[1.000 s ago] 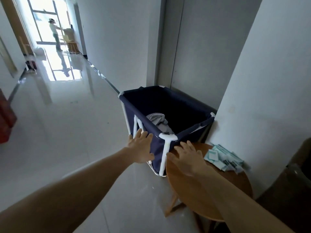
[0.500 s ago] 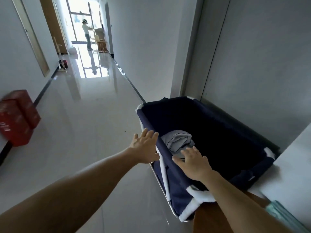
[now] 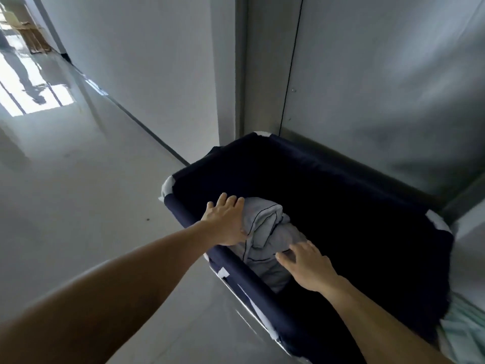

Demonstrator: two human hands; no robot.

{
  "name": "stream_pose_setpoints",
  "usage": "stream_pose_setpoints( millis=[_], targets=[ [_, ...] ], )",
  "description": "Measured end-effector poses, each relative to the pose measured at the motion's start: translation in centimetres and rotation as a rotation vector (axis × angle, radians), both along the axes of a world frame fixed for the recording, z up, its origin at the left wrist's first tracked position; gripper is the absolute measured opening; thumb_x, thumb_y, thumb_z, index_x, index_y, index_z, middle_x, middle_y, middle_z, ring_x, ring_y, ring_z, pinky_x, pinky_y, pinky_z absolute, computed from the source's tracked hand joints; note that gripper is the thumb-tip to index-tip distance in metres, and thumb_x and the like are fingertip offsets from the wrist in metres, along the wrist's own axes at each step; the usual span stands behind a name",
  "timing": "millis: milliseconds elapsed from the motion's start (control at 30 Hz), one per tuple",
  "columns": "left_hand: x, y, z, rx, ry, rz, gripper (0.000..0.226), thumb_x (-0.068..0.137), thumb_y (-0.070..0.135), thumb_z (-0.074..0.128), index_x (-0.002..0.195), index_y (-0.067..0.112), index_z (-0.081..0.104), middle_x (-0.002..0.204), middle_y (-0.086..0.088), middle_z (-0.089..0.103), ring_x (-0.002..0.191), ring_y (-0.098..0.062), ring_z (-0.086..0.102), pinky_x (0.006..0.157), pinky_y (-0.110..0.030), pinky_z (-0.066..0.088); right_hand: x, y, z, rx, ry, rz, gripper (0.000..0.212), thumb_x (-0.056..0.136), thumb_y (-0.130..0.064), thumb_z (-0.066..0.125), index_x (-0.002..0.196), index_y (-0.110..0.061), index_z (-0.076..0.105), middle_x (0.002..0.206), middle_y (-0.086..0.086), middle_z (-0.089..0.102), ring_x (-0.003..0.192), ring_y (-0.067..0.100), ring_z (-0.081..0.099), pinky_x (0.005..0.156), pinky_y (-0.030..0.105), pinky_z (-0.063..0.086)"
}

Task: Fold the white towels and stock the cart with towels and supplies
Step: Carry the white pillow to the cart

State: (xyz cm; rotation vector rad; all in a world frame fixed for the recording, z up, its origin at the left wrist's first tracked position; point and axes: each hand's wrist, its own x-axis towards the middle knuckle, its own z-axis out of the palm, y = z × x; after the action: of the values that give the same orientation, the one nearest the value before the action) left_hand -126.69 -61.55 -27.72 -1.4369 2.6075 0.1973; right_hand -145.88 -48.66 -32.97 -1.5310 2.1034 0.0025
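Where glossy pale floor (image 3: 91, 206) meets grey wall (image 3: 157, 74), the navy cart (image 3: 354, 179) is stood, white towels (image 3: 265, 237) heaped inside at its left; left hand (image 3: 227, 227) and right hand (image 3: 308, 269) are held over them, each grip spread.

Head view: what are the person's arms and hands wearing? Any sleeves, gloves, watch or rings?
Nothing worn shows. The left arm and right arm are bare to the frame edge, no sleeve in view. The left hand and right hand are ungloved; no watch, band or ring is visible.
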Motion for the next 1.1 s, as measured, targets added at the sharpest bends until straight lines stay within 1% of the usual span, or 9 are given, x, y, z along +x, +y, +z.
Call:
stream_pose_setpoints(
  millis=[200,300,400,433,533,667,833,967,1100],
  targets=[
    [-7.1,-8.5,-6.3,0.176,-0.048,-0.115,0.099,0.078,0.054,0.07,0.153,0.015,0.018,0.157,-0.003,0.025,0.145,-0.028,0.023,0.112,-0.05,0.033,-4.6,-5.5,-4.4,0.129,-0.043,-0.059,0.061,0.103,-0.055,0.031,0.154,-0.022,0.027,0.162,0.005,0.018,0.152,0.029,0.006,0.118,0.057,0.019],
    [-11.0,-12.7,-11.2,0.263,-0.093,-0.106,0.104,0.078,0.054,0.071,0.155,0.018,0.01,0.157,-0.003,0.026,0.144,-0.028,0.025,0.111,-0.05,0.036,-7.5,-10.1,-9.5,0.158,-0.133,-0.118,0.057,0.102,-0.055,0.033,0.146,-0.019,0.037,0.155,0.011,0.03,0.145,0.032,0.02,0.115,0.058,0.025],
    [-13.2,-15.8,-15.7,0.327,-0.107,-0.077,0.108,0.077,0.055,0.072,0.155,0.021,0.005,0.157,-0.004,0.023,0.143,-0.03,0.026,0.108,-0.051,0.038,-9.0,-13.8,-14.9,0.142,-0.233,-0.263,0.12,0.065,-0.099,0.004,0.149,-0.022,0.036,0.155,0.004,0.035,0.141,0.027,0.03,0.114,0.05,0.029],
    [-14.1,-17.0,-17.6,0.339,-0.116,-0.068,0.109,0.078,0.054,0.072,0.156,0.02,0.003,0.158,-0.005,0.02,0.143,-0.031,0.024,0.109,-0.052,0.037,-9.5,-14.9,-17.1,0.168,-0.274,-0.291,0.131,0.055,-0.102,-0.002,0.15,-0.022,0.035,0.155,0.004,0.035,0.14,0.026,0.032,0.114,0.047,0.031],
    [-16.3,-20.8,-24.0,0.383,-0.105,-0.009,0.114,0.079,0.054,0.071,0.156,0.02,-0.006,0.163,-0.009,0.005,0.149,-0.036,0.009,0.114,-0.055,0.029,-10.5,-17.2,-23.8,0.208,-0.404,-0.42,0.102,0.076,-0.089,0.026,0.152,-0.02,0.032,0.156,0.007,0.034,0.14,0.026,0.033,0.114,0.042,0.033],
    [-19.2,-24.8,-32.5,0.4,-0.093,0.069,0.122,0.081,0.059,0.069,0.153,0.025,-0.023,0.164,-0.011,-0.013,0.15,-0.037,-0.006,0.118,-0.061,0.015,-11.6,-19.9,-32.4,0.235,-0.536,-0.578,0.086,0.091,-0.071,0.042,0.153,-0.013,0.027,0.153,0.012,0.039,0.135,0.028,0.041,0.111,0.036,0.037],
    [-21.3,-26.3,-41.9,0.472,0.11,0.117,0.127,0.077,0.054,0.076,0.154,0.025,-0.02,0.164,-0.014,-0.005,0.15,-0.036,0.0,0.118,-0.062,0.012,-12.1,-22.5,-41.7,0.199,-0.765,-0.936,0.093,0.087,-0.073,0.048,0.155,-0.015,0.022,0.151,0.011,0.042,0.126,0.027,0.05,0.107,0.036,0.043],
    [-21.4,-25.7,-46.8,0.488,0.122,0.023,0.139,0.066,0.058,0.082,0.154,0.023,-0.02,0.165,-0.013,-0.006,0.151,-0.033,-0.001,0.12,-0.057,0.012,-12.6,-25.0,-46.5,0.1,-0.911,-1.262,0.086,0.098,-0.053,0.051,0.158,-0.013,0.007,0.156,0.01,0.035,0.134,0.028,0.044,0.097,0.024,0.035],
    [-21.2,-24.3,-48.7,0.5,0.078,-0.031,0.15,0.056,0.066,0.084,0.153,0.027,-0.023,0.165,-0.007,-0.01,0.151,-0.029,-0.003,0.119,-0.059,0.013,-13.1,-26.1,-49.1,0.003,-1.058,-1.484,0.07,0.094,-0.047,0.062,0.148,-0.007,0.04,0.141,0.012,0.053,0.117,0.028,0.057,0.098,0.038,0.05]
  ],
)
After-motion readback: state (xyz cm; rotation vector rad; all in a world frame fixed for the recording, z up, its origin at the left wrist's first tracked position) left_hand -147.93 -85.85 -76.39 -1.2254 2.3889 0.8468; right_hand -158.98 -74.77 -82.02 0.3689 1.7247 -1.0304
